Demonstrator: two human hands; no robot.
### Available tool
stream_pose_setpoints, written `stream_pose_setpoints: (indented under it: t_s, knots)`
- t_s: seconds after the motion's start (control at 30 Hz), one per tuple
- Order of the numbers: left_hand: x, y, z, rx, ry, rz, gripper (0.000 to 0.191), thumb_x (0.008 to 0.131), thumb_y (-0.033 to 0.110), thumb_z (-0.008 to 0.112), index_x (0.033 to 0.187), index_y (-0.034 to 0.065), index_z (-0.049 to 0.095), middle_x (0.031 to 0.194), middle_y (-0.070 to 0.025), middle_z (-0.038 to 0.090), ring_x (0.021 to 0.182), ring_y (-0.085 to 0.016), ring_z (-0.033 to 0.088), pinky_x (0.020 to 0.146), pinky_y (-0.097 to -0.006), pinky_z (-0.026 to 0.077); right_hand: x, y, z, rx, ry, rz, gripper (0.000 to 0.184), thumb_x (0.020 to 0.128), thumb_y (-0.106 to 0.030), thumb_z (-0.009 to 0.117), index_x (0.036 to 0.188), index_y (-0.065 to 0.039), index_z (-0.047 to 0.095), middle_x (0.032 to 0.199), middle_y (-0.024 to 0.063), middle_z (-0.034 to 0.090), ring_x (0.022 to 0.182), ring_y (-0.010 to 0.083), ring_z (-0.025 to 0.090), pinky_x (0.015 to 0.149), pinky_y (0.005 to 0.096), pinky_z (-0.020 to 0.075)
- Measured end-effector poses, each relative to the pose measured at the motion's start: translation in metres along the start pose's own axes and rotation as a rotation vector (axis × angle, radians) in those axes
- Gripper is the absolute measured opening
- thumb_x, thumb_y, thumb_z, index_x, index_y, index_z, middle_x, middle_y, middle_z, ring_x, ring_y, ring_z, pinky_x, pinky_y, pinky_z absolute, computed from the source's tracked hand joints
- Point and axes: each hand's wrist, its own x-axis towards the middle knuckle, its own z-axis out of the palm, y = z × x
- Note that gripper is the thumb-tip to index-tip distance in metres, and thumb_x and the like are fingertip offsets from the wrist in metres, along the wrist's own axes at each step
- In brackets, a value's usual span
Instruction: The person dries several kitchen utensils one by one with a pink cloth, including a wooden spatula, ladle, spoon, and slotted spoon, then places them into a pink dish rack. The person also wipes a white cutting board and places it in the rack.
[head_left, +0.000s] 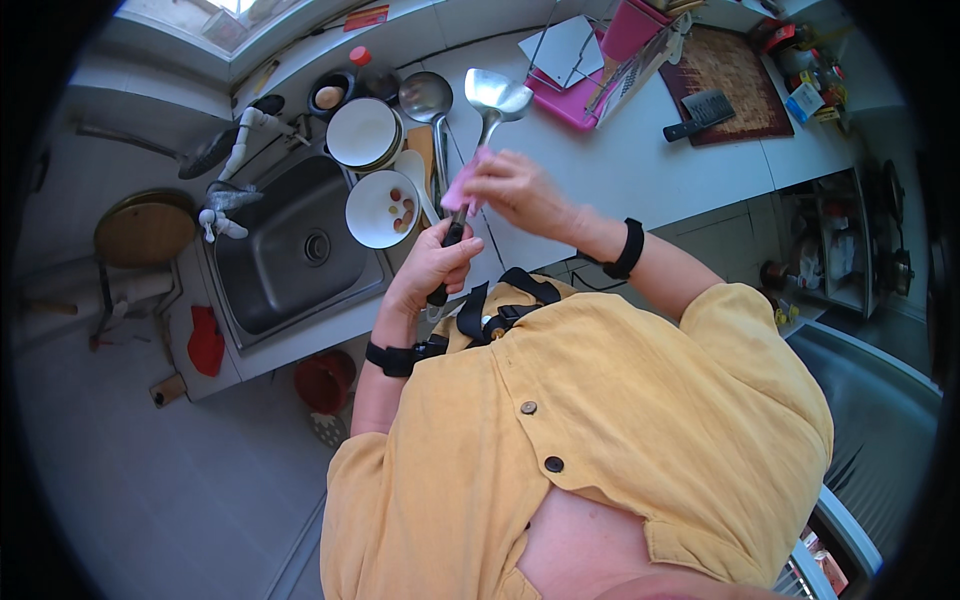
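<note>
My left hand (439, 266) is closed around the black handle of a metal spatula (495, 96), whose broad blade points away from me over the counter. Higher up the same handle, my right hand (521, 191) pinches a pink cloth (466, 180) wrapped against the shaft. Just left of the spatula lies a metal ladle (426, 97), bowl at the far end. Beside it are a stack of white plates or bowls (361, 133) and a white bowl (375, 217) with several small reddish and yellowish pieces inside. A white spoon (412, 169) lies near them.
A steel sink (277, 277) with a faucet (238, 146) is at left. A pink tray (566, 105) and rack stand at the back. A cleaver (705, 114) rests on a cutting board (750, 82) at right, near bottles and jars (814, 67). A red cloth (205, 341) lies left of the sink.
</note>
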Motion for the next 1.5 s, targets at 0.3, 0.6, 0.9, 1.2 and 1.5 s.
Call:
stream_pose_setpoints:
  t_s: [0.3,0.6,0.9,1.2,1.5]
  knots:
    - [0.003,-0.003,-0.003,-0.032,-0.012,-0.027,0.026,0.090,0.016,0.070,0.085,0.0132,0.045,0.058,0.0069,0.040,0.042,-0.003,0.034,0.038,-0.0207,0.029,0.003,0.016,0.002,-0.058,0.065,0.152,0.024,0.081,-0.006,0.068,0.105,-0.010,0.068,0.099,0.0051,0.062,0.092,0.0260,0.059,0.079,0.0371,0.0499]
    - [-0.002,-0.005,-0.002,-0.006,-0.008,0.008,0.021,0.093,0.016,0.067,0.091,0.0127,0.046,0.059,0.0076,0.038,0.041,-0.002,0.031,0.036,-0.0201,0.025,-0.002,0.010,0.001,-0.034,0.078,0.110,0.028,0.076,-0.005,0.068,0.103,-0.013,0.068,0.099,0.0038,0.064,0.096,0.0247,0.061,0.081,0.0357,0.0522]
    - [0.000,-0.002,-0.003,-0.051,0.007,0.009,0.026,0.089,0.013,0.070,0.084,0.0126,0.045,0.056,0.0064,0.039,0.041,-0.004,0.034,0.038,-0.0214,0.030,0.000,-0.005,0.013,0.066,0.092,0.165,0.023,0.085,-0.006,0.066,0.108,-0.009,0.068,0.097,0.0081,0.063,0.090,0.0278,0.059,0.077,0.0377,0.0506]
    - [0.000,-0.001,-0.009,-0.084,-0.031,0.020,0.021,0.089,0.010,0.067,0.087,0.0123,0.047,0.060,0.0068,0.041,0.043,-0.003,0.035,0.038,-0.0210,0.028,-0.007,0.003,-0.004,1.231,-0.212,0.777,0.022,0.095,-0.016,0.057,0.111,-0.005,0.067,0.101,0.0055,0.069,0.093,0.0117,0.063,0.086,0.0312,0.0490]
    - [0.001,-0.001,-0.011,-0.120,-0.036,0.036,0.019,0.091,0.011,0.066,0.088,0.0136,0.047,0.062,0.0077,0.041,0.044,-0.002,0.035,0.039,-0.0201,0.029,-0.029,0.023,0.001,1.869,0.079,1.084,0.034,0.101,-0.019,0.053,0.132,-0.005,0.048,0.121,0.0081,0.059,0.111,0.0199,0.060,0.101,0.0370,0.0461]
